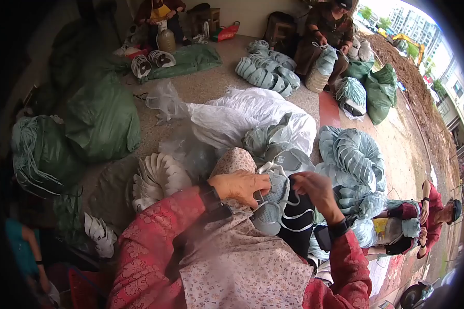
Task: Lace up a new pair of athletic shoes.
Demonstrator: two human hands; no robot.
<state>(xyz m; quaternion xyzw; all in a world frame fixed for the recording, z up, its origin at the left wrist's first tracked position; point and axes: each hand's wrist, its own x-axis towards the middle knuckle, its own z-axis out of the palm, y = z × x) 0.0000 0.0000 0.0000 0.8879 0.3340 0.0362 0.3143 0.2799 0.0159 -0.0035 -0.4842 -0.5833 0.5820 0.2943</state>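
A pale blue shoe upper (267,219) lies over my lap, on top of something black (296,205). My left hand (241,186) grips its side, fingers bent over the eyelet area. A white shoelace (305,220) loops out from the upper to the right. My right hand (314,191) is just right of the upper, fingers pinched together at the lace; the exact grip is partly hidden. Beyond the hands, more pale blue uppers (292,159) rest against a white plastic sack (250,110).
Nested pale blue uppers (353,154) lie to my right, and white ones (160,177) to my left. Green sacks (102,121) and a bundle of laces (28,147) stand at far left. Other people sit working at the back (329,26) and at right (435,221).
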